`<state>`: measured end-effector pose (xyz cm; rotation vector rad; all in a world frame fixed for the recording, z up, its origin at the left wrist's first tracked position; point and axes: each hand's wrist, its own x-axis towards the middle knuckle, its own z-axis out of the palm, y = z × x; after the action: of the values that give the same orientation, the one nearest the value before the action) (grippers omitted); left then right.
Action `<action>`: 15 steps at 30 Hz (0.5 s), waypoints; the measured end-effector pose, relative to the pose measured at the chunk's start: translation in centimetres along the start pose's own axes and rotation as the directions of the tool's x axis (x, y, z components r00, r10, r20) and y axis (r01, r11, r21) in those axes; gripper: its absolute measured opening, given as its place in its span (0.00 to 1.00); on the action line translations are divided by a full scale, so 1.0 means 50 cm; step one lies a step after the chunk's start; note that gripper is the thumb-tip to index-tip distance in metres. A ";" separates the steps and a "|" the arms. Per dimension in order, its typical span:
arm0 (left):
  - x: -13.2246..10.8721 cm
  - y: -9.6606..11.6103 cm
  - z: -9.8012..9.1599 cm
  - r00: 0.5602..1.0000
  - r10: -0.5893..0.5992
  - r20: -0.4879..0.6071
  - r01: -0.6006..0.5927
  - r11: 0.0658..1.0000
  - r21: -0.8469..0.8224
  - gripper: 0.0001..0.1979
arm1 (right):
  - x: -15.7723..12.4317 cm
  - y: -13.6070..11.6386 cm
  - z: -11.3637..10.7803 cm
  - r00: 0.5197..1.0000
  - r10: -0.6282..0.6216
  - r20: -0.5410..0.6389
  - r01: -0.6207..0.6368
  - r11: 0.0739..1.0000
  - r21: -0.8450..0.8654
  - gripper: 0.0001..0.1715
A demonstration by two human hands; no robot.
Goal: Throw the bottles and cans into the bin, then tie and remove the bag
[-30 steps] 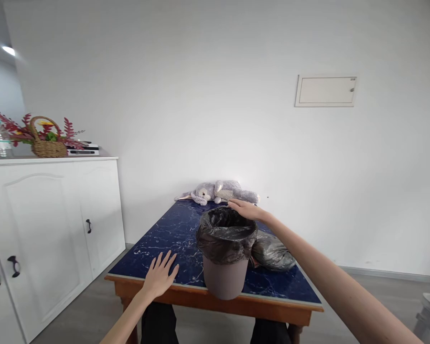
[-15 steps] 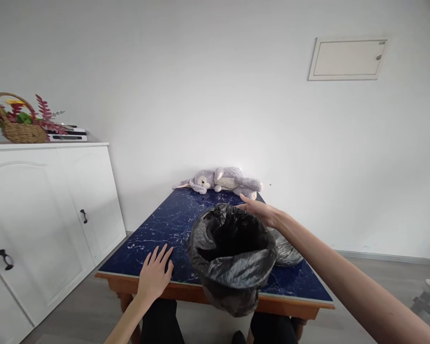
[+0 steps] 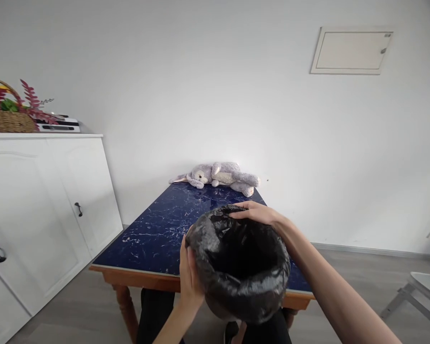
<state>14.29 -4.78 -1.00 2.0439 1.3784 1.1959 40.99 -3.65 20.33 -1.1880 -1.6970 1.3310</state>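
Observation:
A bin lined with a black plastic bag [image 3: 251,291] is tilted toward me at the near edge of the blue marbled table [image 3: 146,234]. My left hand [image 3: 190,272] presses against the bin's left side, its fingers wrapped round the bag. Over the far rim lies my right hand [image 3: 256,212], with fingers on the bag's folded edge. The bag's dark inside is open to view, but its bottom cannot be made out. Some fingertips of my left hand are hidden behind the bag.
A grey-purple plush rabbit [image 3: 222,177] lies on its side at the table's far end, by the wall. White cabinets [image 3: 57,191] stand at the left, with a flower basket [image 3: 10,117] on top. A grey stool [image 3: 423,286] is at the right.
My left hand has left the tabletop and now grips the bin's left side. My right hand has come onto the far rim. The bin has shifted slightly right and nearer.

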 end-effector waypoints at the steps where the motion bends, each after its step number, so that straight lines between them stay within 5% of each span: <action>1: 0.018 0.010 -0.011 0.996 -0.003 -0.093 -0.003 0.998 -0.063 0.31 | 0.007 0.012 -0.006 0.999 0.051 -0.016 -0.050 0.996 0.069 0.09; 3: 0.057 0.016 -0.036 0.984 0.001 -0.175 -0.025 0.991 -0.132 0.31 | 0.021 0.033 -0.013 0.994 0.101 -0.044 -0.093 0.984 0.150 0.09; 9: 0.125 -0.089 -0.100 0.998 -0.049 -0.031 0.053 0.987 0.154 0.34 | 0.080 0.055 -0.043 0.963 0.121 -0.243 -0.031 0.939 0.343 0.08; 15: 0.123 -0.171 -0.107 0.999 0.035 -0.029 -0.023 0.946 0.324 0.33 | 0.181 0.058 -0.181 0.793 0.049 -0.607 0.232 0.897 0.376 0.11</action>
<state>6.10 3.74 -1.50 2.2775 1.6596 1.0782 46.56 8.20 19.61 -1.0831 -0.9174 1.0316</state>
